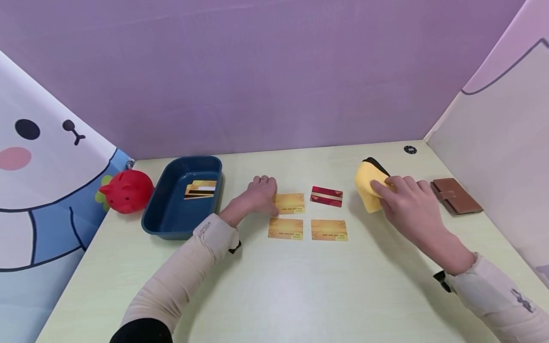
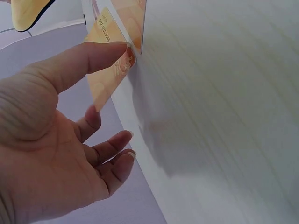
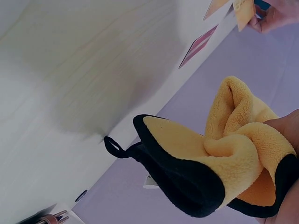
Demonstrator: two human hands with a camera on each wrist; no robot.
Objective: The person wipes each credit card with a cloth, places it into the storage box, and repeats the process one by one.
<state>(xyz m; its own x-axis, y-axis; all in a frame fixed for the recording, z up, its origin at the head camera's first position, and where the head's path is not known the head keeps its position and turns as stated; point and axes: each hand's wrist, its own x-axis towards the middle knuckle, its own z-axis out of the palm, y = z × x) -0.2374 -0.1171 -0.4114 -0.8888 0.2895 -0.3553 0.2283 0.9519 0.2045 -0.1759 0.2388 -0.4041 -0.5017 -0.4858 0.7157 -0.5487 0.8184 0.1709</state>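
My left hand [image 1: 259, 196] pinches the left edge of a gold bank card [image 1: 290, 203] between thumb and a finger. In the left wrist view this card [image 2: 108, 70] is tilted up off the table, the other fingers loosely bent. Two more gold cards, one at left [image 1: 285, 229] and one at right [image 1: 329, 230], lie flat nearer the front. A red card [image 1: 326, 196] with a pale stripe lies to the right. My right hand [image 1: 409, 207] grips a bunched yellow cloth [image 3: 243, 149] with black edging and a loop, held above the table.
At left stands a blue tray [image 1: 169, 231] with a few cards [image 1: 200, 189] in it. Beside it sits a red pig-shaped piggy bank [image 1: 127, 191]. A brown wallet [image 1: 456, 196] lies at the right, and a black round chip [image 1: 410, 149] near the back right corner.
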